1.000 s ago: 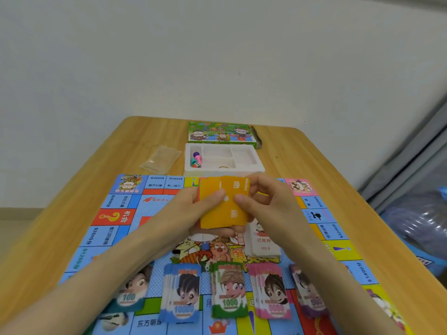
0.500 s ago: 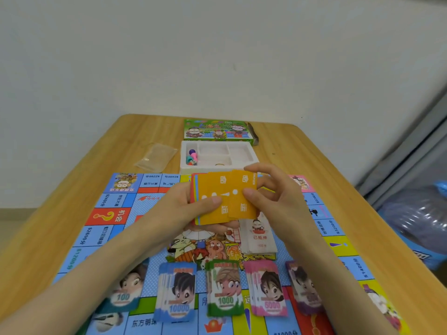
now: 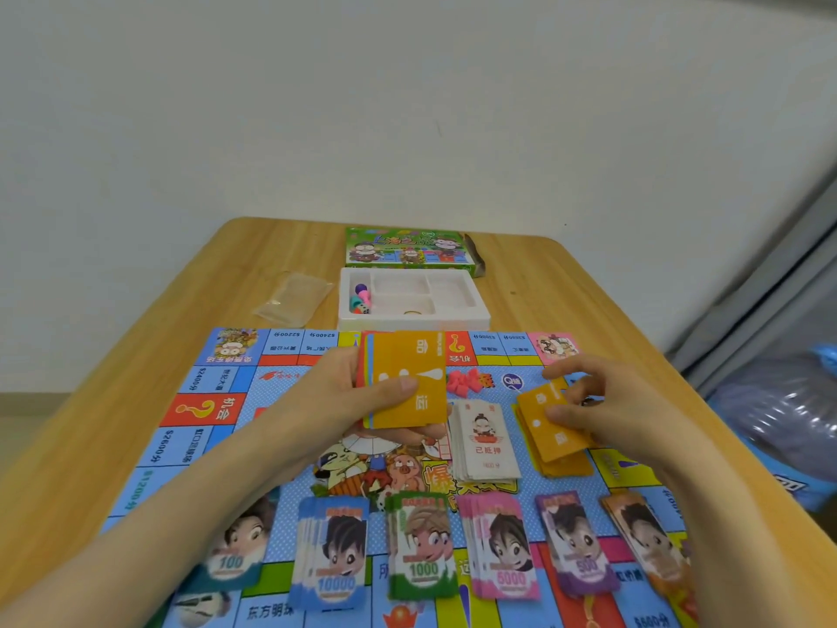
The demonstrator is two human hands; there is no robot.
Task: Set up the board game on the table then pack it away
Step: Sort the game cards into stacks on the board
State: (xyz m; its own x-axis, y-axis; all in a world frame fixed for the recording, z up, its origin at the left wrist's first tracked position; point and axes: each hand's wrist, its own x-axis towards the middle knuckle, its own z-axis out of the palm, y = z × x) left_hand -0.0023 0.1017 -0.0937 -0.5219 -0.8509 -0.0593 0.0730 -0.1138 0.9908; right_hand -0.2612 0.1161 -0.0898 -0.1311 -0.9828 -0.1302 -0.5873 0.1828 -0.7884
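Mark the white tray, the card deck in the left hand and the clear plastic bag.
white tray [image 3: 453, 321]: head view, on its bare front wall.
card deck [image 3: 398, 355]: head view, on the top orange card's face.
plastic bag [image 3: 294, 299]: head view, on its middle.

The counter [image 3: 566, 287] is light wood with a visible grain and rounded far corners. Its far edge stands near a plain white wall [image 3: 407, 106]. Past the right edge hang grey curtain [image 3: 770, 274] folds, and below them lies a blue bundle [image 3: 779, 410] under shiny clear plastic. Past the left edge, a strip of pale floor [image 3: 27, 428] meets the wall.
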